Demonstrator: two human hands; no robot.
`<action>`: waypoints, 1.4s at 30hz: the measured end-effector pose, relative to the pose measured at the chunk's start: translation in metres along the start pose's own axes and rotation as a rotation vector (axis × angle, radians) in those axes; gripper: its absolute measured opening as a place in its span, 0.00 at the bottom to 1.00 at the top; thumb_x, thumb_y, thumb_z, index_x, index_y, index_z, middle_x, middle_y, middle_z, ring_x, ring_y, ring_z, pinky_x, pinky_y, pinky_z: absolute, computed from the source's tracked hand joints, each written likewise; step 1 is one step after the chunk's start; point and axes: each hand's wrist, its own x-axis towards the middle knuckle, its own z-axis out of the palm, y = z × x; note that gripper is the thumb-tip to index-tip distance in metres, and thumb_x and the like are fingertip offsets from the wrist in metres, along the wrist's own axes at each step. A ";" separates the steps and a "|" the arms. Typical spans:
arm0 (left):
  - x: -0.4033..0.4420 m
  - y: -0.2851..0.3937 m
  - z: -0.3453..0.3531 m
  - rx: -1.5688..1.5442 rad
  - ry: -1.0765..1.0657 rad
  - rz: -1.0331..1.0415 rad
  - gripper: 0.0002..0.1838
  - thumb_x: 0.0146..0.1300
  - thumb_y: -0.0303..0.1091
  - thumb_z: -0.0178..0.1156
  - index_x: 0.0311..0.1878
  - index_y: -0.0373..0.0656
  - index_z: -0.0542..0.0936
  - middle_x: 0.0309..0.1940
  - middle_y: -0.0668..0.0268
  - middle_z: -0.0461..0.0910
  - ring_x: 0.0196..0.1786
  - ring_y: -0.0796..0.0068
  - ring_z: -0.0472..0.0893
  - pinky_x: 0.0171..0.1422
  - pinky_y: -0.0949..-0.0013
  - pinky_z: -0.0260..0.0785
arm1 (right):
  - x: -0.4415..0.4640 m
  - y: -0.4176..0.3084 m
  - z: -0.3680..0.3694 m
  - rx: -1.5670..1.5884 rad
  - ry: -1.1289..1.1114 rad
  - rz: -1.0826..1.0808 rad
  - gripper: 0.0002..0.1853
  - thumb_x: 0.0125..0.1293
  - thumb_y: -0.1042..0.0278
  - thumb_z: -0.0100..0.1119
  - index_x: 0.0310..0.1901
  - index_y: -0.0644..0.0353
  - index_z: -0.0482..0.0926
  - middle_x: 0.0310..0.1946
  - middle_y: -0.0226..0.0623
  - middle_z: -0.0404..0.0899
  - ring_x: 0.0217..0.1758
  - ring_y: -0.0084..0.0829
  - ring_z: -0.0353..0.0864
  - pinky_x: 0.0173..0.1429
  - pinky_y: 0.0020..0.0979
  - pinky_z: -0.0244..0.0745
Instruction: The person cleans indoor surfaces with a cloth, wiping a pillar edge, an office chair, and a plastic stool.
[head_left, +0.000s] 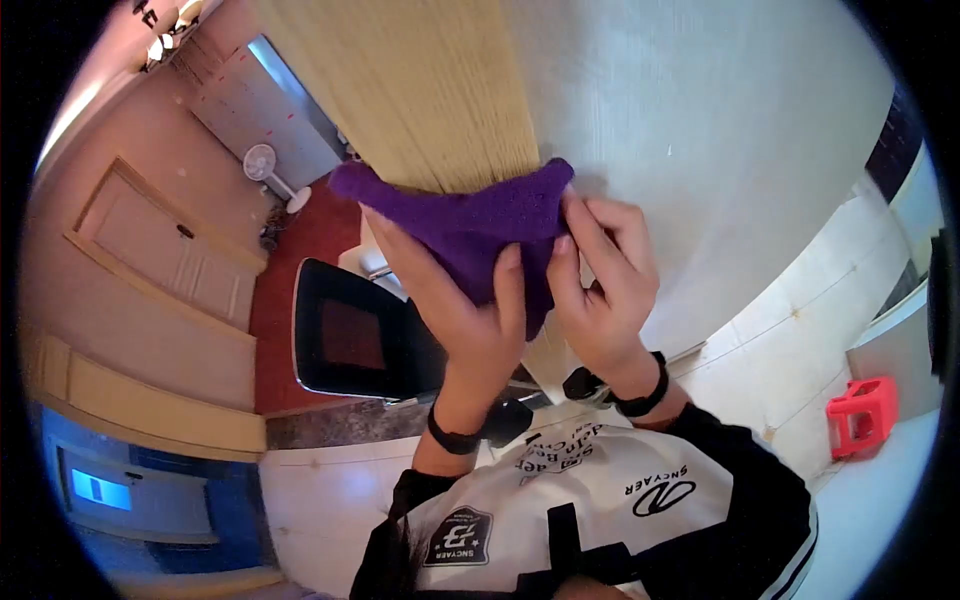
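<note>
A purple cloth (470,220) is held up between both hands, in front of a wooden panel (430,90). My left hand (455,295) has its thumb on the near side of the cloth, with its fingers behind the fabric and partly hidden. Thumb and fingers of my right hand (605,275) pinch the cloth at its right edge. The upper edge sags between two raised corners, and a lower fold hangs down between the hands. Each wrist wears a black strap.
A black-backed chair (345,330) stands at the left, beside the panel. Farther back are a white fan (262,165) and a door (155,240). A pale grey surface (690,130) spreads to the right. A red plastic stool (862,418) sits on the tiled floor.
</note>
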 end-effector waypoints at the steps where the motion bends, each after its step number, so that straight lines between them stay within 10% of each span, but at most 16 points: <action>1: 0.001 0.002 0.002 0.039 0.024 0.017 0.45 0.49 0.31 0.60 0.64 0.27 0.42 0.65 0.39 0.42 0.67 0.45 0.46 0.68 0.54 0.37 | 0.003 -0.002 -0.003 0.020 0.017 0.014 0.13 0.52 0.83 0.54 0.42 0.72 0.75 0.36 0.42 0.70 0.33 0.31 0.70 0.35 0.24 0.68; 4: -0.027 -0.009 0.025 -0.408 0.135 -0.134 0.49 0.47 0.33 0.63 0.64 0.27 0.41 0.64 0.43 0.42 0.67 0.50 0.48 0.68 0.55 0.38 | 0.000 0.004 0.000 0.084 0.028 0.028 0.17 0.48 0.77 0.61 0.42 0.69 0.75 0.32 0.42 0.71 0.30 0.36 0.73 0.34 0.29 0.71; 11: -0.050 -0.009 0.022 0.021 0.014 -0.045 0.55 0.49 0.41 0.65 0.64 0.29 0.34 0.65 0.45 0.37 0.67 0.51 0.43 0.68 0.53 0.33 | -0.038 0.036 -0.001 0.050 -0.068 0.012 0.16 0.45 0.72 0.65 0.38 0.67 0.77 0.31 0.40 0.72 0.30 0.37 0.73 0.33 0.30 0.71; 22: -0.030 -0.010 0.014 -0.180 0.095 -0.108 0.61 0.39 0.39 0.71 0.66 0.34 0.36 0.66 0.52 0.41 0.67 0.57 0.47 0.69 0.55 0.40 | -0.007 0.025 -0.018 0.088 -0.193 -0.067 0.14 0.45 0.80 0.62 0.37 0.71 0.76 0.31 0.40 0.71 0.27 0.34 0.72 0.30 0.29 0.68; 38: 0.004 0.023 0.006 -0.164 0.219 -0.194 0.53 0.43 0.28 0.65 0.67 0.36 0.40 0.64 0.55 0.48 0.65 0.63 0.51 0.68 0.63 0.41 | 0.022 0.005 -0.007 0.301 -0.177 0.027 0.16 0.48 0.79 0.62 0.43 0.68 0.76 0.31 0.39 0.69 0.25 0.31 0.71 0.28 0.26 0.68; 42: -0.039 -0.018 0.012 -0.081 0.225 -0.153 0.37 0.60 0.40 0.56 0.66 0.43 0.48 0.63 0.55 0.54 0.62 0.62 0.59 0.64 0.58 0.54 | 0.000 0.010 -0.003 0.264 -0.159 0.032 0.19 0.47 0.79 0.63 0.45 0.67 0.76 0.30 0.37 0.69 0.23 0.27 0.69 0.26 0.24 0.66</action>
